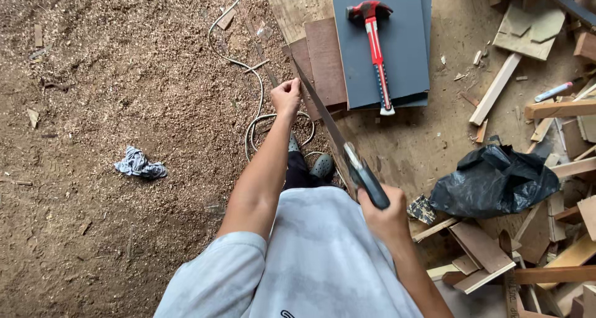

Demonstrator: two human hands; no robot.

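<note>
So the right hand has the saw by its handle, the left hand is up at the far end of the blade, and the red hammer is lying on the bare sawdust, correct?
Not quite. The head view shows the red hammer lying on a dark grey panel, not on sawdust. The rest holds: right hand on the saw handle, left hand at the blade's far end.

Left arm extended straight up frame centre, bare forearm, left hand (pixel 286 97) fisted, knuckles up, gripping. Right arm bent, entering from lower right; right hand (pixel 386 220) closed in tight grip, lower centre-right, wrist cocked inward.
</note>
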